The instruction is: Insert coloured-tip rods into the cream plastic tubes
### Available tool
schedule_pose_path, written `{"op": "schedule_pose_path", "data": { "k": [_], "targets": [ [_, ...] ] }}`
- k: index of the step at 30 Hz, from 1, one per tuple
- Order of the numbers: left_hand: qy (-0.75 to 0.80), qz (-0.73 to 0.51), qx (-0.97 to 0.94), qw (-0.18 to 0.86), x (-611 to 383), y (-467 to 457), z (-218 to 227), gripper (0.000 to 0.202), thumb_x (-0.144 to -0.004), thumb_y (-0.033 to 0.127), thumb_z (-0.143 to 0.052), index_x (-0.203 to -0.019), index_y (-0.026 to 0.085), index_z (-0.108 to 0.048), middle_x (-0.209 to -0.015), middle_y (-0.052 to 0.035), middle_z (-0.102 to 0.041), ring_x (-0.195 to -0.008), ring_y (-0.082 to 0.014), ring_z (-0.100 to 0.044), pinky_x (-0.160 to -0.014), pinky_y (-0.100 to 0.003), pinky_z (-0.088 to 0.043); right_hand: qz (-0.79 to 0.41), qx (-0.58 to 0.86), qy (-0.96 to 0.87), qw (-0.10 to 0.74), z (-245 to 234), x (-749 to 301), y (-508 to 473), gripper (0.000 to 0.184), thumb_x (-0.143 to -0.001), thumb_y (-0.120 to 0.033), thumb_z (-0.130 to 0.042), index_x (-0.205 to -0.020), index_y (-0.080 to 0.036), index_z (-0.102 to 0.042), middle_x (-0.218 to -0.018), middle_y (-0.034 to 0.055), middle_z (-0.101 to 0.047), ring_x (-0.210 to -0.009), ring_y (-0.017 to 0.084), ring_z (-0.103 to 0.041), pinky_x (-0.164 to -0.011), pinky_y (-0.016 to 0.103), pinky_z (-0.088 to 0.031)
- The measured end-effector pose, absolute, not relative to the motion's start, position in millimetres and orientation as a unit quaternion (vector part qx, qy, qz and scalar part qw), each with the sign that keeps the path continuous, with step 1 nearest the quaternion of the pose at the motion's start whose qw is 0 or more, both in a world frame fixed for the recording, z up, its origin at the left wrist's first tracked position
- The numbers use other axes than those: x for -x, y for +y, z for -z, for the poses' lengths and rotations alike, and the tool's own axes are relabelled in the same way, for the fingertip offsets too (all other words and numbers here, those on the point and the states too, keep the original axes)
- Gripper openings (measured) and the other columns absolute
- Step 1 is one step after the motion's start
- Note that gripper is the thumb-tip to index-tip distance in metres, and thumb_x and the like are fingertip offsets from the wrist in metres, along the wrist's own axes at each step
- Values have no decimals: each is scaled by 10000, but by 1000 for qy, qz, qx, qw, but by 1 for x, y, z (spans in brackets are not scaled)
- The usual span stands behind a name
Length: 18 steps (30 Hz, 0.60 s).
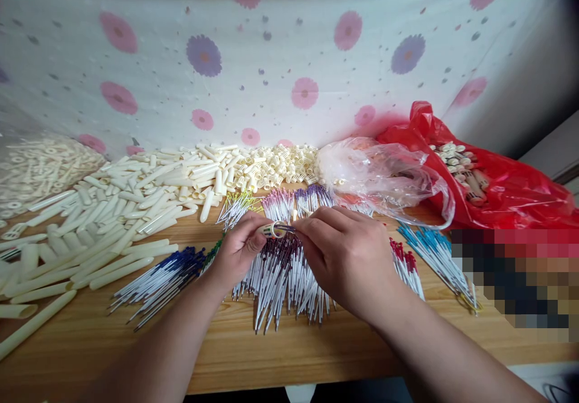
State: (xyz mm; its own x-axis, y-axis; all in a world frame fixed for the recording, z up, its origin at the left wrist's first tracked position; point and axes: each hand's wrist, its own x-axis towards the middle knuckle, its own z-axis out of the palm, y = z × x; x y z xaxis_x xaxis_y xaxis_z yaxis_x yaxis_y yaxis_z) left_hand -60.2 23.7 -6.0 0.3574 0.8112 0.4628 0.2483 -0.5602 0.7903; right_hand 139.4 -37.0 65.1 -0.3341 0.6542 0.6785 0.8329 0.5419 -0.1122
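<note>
Between the thumb and fingers of my left hand (pixel 242 246) is a short cream pen barrel (pixel 274 230) with slots, its round open end showing. My right hand (pixel 348 249) is closed right beside it, pinching thin dark pen refills (pixel 288 228) that reach into the barrel's opening; how many is unclear. Under and behind both hands lie fanned bunches of white refills with coloured ends: maroon (pixel 283 270), pink (pixel 278 204) and purple (pixel 314 196). Blue-ended refills (pixel 158 279) lie left of my left forearm. Red-ended refills (pixel 407 264) sit right of my right hand.
Long cream tubes (pixel 99 252) cover the table's left side. Behind them are a heap of short slotted barrels (pixel 275 165) and a clear bag of small parts (pixel 45 168). At the back right are a clear plastic bag (pixel 380 174), a red bag (pixel 511 174) and light-blue-ended refills (pixel 434 258).
</note>
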Motion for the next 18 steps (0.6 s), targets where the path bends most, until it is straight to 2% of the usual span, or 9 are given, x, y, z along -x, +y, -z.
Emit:
{"op": "schedule_pose_path", "data": {
  "k": [6,13,18],
  "targets": [
    [346,-462,-784,229,61,25,4,442,-858,578,-440,-963,194,-632,-886,-46,-536,-863,-192,-522,-775,-316,-427,135,454,-809,348,-62,-136,-35,183,-856,-165,-517,-787,-189,-685,-646,9,-607,-584,139,-505,-540,293,-304],
    [339,-462,-756,315,60,25,8,424,-862,562,-457,-944,184,-633,-894,-47,-564,-848,-188,-536,-771,-300,-422,133,468,-806,337,-65,-138,-36,165,-866,-208,-523,-824,-205,-682,-679,7,-623,-614,150,-524,-557,301,-304],
    [347,-461,-744,337,61,25,8,448,-855,582,-457,-913,180,-646,-867,-44,-565,-833,-189,-532,-770,-296,-418,134,469,-808,331,-67,-141,-38,149,-859,-196,-530,-835,-209,-677,-687,0,-619,-627,147,-528,-570,301,-302]
  ]
}}
